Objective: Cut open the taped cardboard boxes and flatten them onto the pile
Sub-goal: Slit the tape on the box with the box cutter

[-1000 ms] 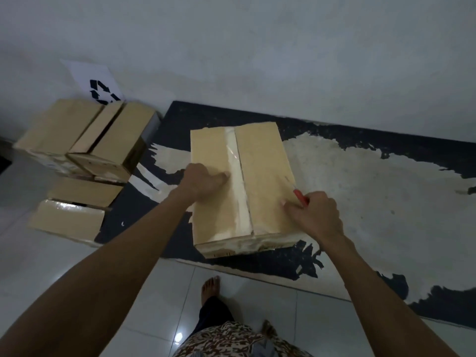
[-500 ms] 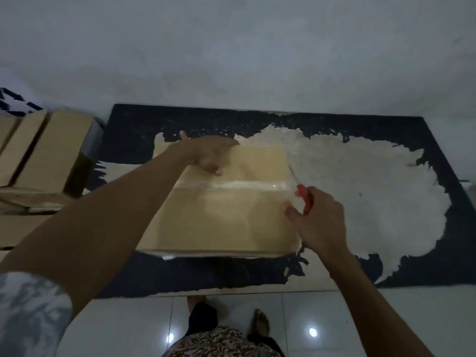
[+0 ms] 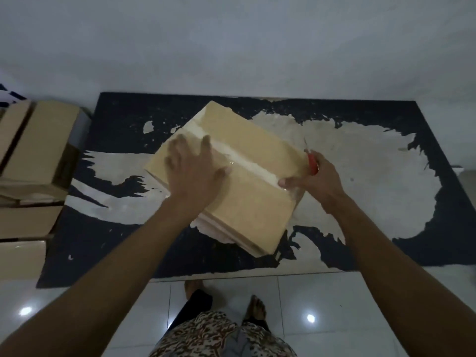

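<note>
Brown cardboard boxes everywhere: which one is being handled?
The brown cardboard box lying slantwise on the worn black mat. The left hand presses it and the right hand touches its clear tape; the others sit untouched at left.

The box [image 3: 247,186] under my left hand [image 3: 192,173] is matt brown cardboard, its seam sealed with glossy clear tape [image 3: 239,161] that catches the light. The cutter [image 3: 312,164] in my right hand [image 3: 318,181] has a red plastic handle. The mat [image 3: 128,119] has a worn dark coating, flaked to pale patches. The floor [image 3: 322,305] is glossy white tile.
</note>
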